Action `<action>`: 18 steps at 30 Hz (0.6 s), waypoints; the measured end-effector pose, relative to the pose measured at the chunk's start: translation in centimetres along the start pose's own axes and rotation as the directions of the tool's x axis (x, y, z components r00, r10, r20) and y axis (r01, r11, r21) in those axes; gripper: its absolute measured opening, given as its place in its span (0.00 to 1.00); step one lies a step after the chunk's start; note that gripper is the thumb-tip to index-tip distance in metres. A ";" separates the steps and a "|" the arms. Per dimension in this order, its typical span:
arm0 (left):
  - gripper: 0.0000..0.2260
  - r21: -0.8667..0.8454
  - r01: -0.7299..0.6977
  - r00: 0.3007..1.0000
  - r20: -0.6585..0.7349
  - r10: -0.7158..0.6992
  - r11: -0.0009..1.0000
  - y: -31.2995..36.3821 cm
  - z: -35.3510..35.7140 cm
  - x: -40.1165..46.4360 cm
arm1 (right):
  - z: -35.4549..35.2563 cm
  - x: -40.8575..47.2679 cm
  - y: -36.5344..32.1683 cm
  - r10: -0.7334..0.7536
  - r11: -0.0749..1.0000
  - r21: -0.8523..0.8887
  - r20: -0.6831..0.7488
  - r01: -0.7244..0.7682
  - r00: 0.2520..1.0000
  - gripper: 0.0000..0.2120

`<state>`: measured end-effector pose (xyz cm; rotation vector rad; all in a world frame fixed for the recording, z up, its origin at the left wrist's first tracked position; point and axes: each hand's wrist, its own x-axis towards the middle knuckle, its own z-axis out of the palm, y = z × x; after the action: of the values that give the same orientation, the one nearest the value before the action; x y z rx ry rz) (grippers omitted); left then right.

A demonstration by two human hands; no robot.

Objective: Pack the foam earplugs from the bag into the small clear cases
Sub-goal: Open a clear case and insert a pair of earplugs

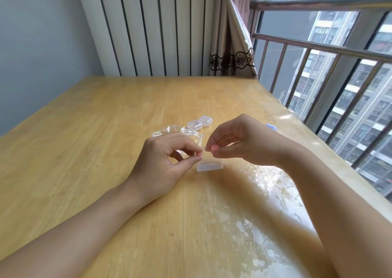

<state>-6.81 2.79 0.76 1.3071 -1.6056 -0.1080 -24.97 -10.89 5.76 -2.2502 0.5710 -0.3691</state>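
A small clear case (209, 167) stands open on the wooden table (84, 129), its lid raised between my hands. My left hand (163, 161) pinches the lid's left edge with thumb and forefinger. My right hand (244, 141) pinches a pink foam earplug (214, 147) just above the case. The crumpled clear bag (180, 132) lies behind my left hand, partly hidden by it, with a bit of orange showing inside. Two more clear cases (199, 123) sit shut side by side beyond the bag.
A small blue object (270, 126) peeks out behind my right wrist. The table's right edge runs along a railed window (318, 86). A curtain (231, 44) and a ribbed white panel (148, 27) stand at the far end.
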 end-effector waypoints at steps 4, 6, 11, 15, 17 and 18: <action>0.06 0.032 0.030 0.986 0.161 -0.035 0.999 -0.1 0.1 -0.3 | 0.1 0.1 -0.1 -0.006 1.000 -0.006 -0.029 0.006 1.000 0.07; 0.06 0.029 0.032 0.983 0.180 -0.037 0.999 -0.1 0.1 -0.4 | 0.1 0.1 -0.2 -0.007 1.000 -0.023 -0.031 0.006 1.000 0.07; 0.04 0.035 -0.005 0.967 0.256 -0.004 0.999 0.1 0.2 -0.5 | 0.2 0.0 -0.4 0.011 0.996 -0.086 -0.051 -0.016 0.999 0.08; 0.05 0.025 0.023 0.966 0.257 -0.029 0.999 0.3 0.0 -0.6 | 0.3 0.0 -0.6 0.027 0.995 -0.098 -0.064 -0.033 0.998 0.08; 0.06 0.009 0.028 0.973 0.228 -0.029 1.000 0.4 0.0 -0.6 | 0.3 0.0 -0.6 0.032 0.995 -0.094 -0.058 -0.037 0.998 0.07; 0.06 -0.002 0.026 0.978 0.207 -0.025 1.000 0.4 0.0 -0.5 | 0.3 0.1 -0.6 0.034 0.995 -0.093 -0.050 -0.038 0.998 0.07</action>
<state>-7.16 3.35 0.66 1.3482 -1.7621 -0.2713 -24.61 -10.36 6.04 -2.3229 0.6660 -0.3868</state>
